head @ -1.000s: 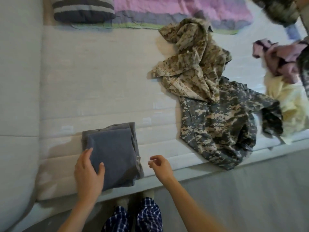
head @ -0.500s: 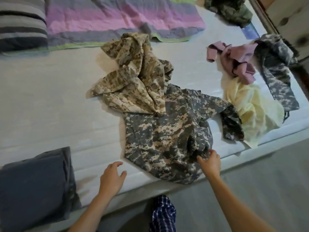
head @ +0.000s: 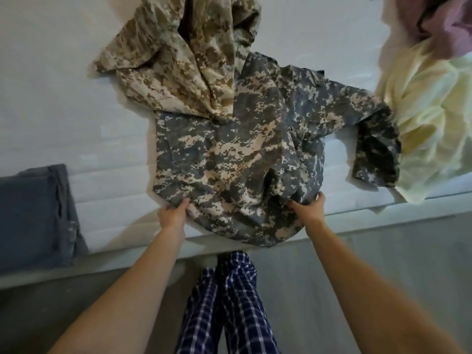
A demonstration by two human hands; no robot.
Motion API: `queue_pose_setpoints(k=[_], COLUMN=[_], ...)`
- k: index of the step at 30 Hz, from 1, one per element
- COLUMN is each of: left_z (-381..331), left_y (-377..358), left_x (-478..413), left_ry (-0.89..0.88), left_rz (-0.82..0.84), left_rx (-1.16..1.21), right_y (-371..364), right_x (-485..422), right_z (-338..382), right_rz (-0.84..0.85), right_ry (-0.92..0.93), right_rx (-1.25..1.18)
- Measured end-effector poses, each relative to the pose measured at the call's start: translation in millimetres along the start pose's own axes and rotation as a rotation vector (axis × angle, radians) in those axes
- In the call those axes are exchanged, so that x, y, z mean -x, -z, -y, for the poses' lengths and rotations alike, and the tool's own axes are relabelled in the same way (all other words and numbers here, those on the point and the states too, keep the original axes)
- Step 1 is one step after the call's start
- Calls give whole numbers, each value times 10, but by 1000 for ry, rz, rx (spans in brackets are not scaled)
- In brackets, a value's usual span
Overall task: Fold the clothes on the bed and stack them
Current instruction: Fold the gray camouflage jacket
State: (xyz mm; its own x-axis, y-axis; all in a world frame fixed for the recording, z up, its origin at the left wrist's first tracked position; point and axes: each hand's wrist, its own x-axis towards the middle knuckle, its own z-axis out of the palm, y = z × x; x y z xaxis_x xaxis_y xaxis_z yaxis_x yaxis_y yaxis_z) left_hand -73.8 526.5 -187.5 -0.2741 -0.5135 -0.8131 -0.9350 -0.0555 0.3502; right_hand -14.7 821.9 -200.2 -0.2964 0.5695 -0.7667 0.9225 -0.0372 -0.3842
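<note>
Fingers of the left hand curl onto the lower-left hem of the grey camouflage jacket. The right hand pinches the lower-right hem, thumb on top. How far the fingertips tuck under the cloth cannot be told.

The jacket lies centre frame on the bed, at its near edge. Gripping both hem corners lets the garment be drawn flat for folding. Its upper-left part lies under the tan camouflage garment.

One folded grey garment, lower left, likely marks the stack position. A yellow garment and a purple garment lie unfolded at upper right.
</note>
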Motion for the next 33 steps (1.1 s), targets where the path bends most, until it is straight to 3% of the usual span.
queue_pose_setpoints(k=[4, 10, 12, 15, 17, 20, 22, 25, 28, 30, 33], left_z=[-112, -514, -695, -927, -991, -982, -998, -1415, -2037, -2339, -2554], left_y=[45, 484, 771, 1134, 1322, 1381, 1278, 1324, 1601, 1787, 1924], left_x=[91, 696, 902, 1266, 1638, 2496, 2991, 3487, 3728, 3916, 4290], left_ry=[-1, -396, -432, -440, -669, -1155, -1461, -1485, -1432, -1347, -1354], left_rz=[166, -35, -47, 44, 102, 358, 336, 397, 222, 127, 252], left_rx=[117, 126, 169, 200, 60, -261, -479, -288, -212, -238, -270], right_y=[77, 654, 890, 1134, 1206, 1122, 1040, 1189, 1616, 1866, 2023], right_x=[273, 1046, 1415, 1974, 2363, 2993, 3376, 3885, 4182, 4189, 3918], right_z=[162, 655, 903, 1369, 1695, 2097, 2286, 2562, 2744, 2729, 2499], right_rz=[230, 175, 91, 107, 142, 273, 328, 368, 502, 393, 174], right_ry=[-88, 19, 60, 131, 121, 144, 207, 375, 712, 940, 1038], right_rx=[-201, -637, -784, -860, -804, -614, -542, -530, -518, -314, -91])
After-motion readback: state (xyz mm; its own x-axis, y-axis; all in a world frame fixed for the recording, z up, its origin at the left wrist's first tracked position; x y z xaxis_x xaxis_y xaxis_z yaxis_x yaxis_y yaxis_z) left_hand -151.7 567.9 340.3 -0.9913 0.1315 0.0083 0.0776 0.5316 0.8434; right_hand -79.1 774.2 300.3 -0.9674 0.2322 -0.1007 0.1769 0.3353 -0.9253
